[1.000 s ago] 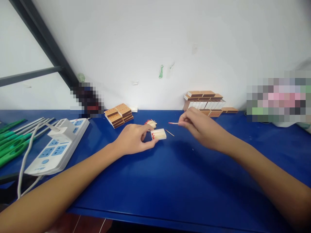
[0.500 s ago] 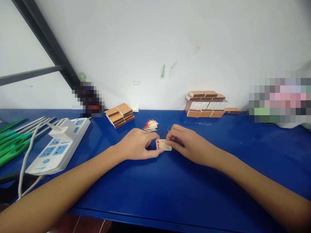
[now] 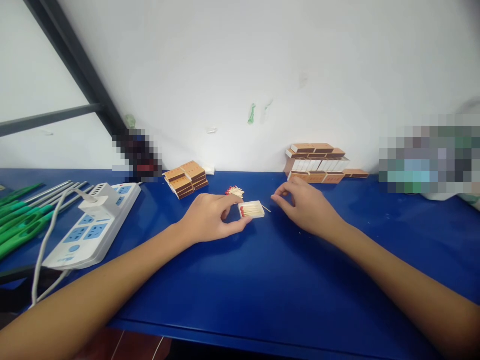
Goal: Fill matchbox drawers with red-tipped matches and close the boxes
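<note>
My left hand (image 3: 210, 219) grips a small white matchbox tray (image 3: 261, 212) by its left end, thumb in front and fingers behind. Matches (image 3: 250, 210) lie side by side in the tray, red heads to the left. A single match (image 3: 266, 208) pokes out beyond the tray's right side; I cannot tell whether it touches the tray. To the right, apart from the tray, my right hand (image 3: 305, 205) has its thumb and fingertips drawn close together, with nothing visible between them. Behind the tray lies a loose pile of red-headed matches (image 3: 235, 191), partly hidden by my left hand.
Stacked matchboxes (image 3: 186, 177) stand at the back left, and a larger matchbox stack (image 3: 317, 164) leans by the wall. On the left of the blue table (image 3: 262, 290) are a white power strip (image 3: 88, 235) with a cable and several green-handled tools (image 3: 28, 220).
My right hand has drawn back from the tray, right and away from me. The tray has tilted and shifted slightly up in my left hand. One match now shows at its right side.
</note>
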`<state>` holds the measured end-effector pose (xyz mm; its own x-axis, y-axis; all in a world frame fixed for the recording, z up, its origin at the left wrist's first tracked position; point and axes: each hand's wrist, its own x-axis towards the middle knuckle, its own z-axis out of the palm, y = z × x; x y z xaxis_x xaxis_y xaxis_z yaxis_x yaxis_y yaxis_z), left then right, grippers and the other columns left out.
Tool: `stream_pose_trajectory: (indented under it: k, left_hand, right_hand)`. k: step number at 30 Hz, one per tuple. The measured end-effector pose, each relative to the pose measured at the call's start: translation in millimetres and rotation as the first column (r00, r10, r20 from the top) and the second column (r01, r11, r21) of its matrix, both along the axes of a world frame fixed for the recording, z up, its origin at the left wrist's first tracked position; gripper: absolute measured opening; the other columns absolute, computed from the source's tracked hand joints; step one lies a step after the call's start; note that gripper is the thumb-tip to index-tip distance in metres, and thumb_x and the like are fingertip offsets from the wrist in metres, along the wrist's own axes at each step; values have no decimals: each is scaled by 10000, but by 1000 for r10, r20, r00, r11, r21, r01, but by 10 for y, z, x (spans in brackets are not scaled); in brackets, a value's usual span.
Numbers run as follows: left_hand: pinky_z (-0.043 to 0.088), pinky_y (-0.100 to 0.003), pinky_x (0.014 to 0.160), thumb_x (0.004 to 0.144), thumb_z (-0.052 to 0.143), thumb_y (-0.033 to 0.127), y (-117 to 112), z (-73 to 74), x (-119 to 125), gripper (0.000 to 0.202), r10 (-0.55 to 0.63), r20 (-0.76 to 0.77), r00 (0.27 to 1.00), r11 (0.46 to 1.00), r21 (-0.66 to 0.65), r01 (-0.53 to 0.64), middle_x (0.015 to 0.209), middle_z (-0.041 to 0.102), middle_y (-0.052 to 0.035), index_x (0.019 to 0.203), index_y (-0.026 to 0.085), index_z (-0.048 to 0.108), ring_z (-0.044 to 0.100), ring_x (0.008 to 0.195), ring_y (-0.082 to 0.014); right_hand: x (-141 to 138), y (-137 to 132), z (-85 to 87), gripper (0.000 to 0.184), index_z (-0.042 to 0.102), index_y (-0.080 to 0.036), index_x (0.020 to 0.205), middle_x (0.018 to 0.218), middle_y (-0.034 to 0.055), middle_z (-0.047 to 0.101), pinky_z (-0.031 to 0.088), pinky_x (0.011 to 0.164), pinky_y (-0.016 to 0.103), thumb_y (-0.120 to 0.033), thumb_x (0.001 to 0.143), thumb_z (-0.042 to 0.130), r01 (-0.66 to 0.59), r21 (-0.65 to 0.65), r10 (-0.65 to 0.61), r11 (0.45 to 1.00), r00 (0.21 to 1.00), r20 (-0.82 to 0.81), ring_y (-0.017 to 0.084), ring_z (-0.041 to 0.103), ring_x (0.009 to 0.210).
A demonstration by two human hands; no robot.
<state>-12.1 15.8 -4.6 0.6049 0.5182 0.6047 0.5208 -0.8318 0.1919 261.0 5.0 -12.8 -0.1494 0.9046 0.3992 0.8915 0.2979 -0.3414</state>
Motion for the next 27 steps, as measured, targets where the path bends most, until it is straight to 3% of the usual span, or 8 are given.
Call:
stream_pose_trajectory:
  k: [4, 9, 15, 20, 27]
  left_hand:
    - [381, -242, 534, 899, 688, 498, -15, 41, 9, 319, -15, -133, 991, 995, -97, 2, 587, 615, 52, 945, 186, 740, 557, 509, -96]
    - [356, -245, 536, 915, 668, 499, -31, 63, 18, 316, -48, -181, 982, 989, -147, 21, 597, 629, 48, 933, 194, 746, 555, 516, -97]
    - [361, -246, 544, 910, 678, 494, -26, 37, 19, 310, -31, -171, 985, 990, -140, 7, 589, 622, 48, 961, 196, 750, 553, 512, -99]
    - [381, -235, 537, 907, 686, 476, -42, 21, 21, 306, -93, -109, 990, 988, -129, 79, 575, 605, 58, 982, 184, 739, 557, 513, -91]
    - [395, -236, 543, 917, 671, 484, -31, 17, 19, 323, -91, -112, 989, 987, -139, 75, 579, 598, 63, 1032, 188, 730, 558, 517, -90]
  right_hand:
    - [-70, -46, -52, 242, 669, -216, 901, 938, 53, 627, 455, 712, 345, -449, 952, 629, -67, -90, 68, 994, 998, 8, 199, 610, 791]
    - [-66, -57, -78, 180, 631, -212, 909, 960, 51, 624, 459, 693, 330, -333, 1002, 534, -158, -165, 163, 974, 987, 14, 175, 604, 756]
    - [-71, -105, 77, 162, 586, -215, 928, 974, 56, 606, 461, 721, 319, -322, 1028, 516, -261, -28, 259, 965, 964, -67, 175, 586, 782]
    - [-265, -289, 132, 129, 580, -216, 969, 1030, 56, 603, 461, 711, 297, -280, 1047, 499, -397, -63, 395, 916, 918, -44, 160, 582, 793]
    - [-244, -294, 135, 122, 602, -216, 993, 1019, 66, 601, 445, 667, 304, -289, 1036, 514, -381, -34, 382, 924, 923, 34, 165, 568, 756]
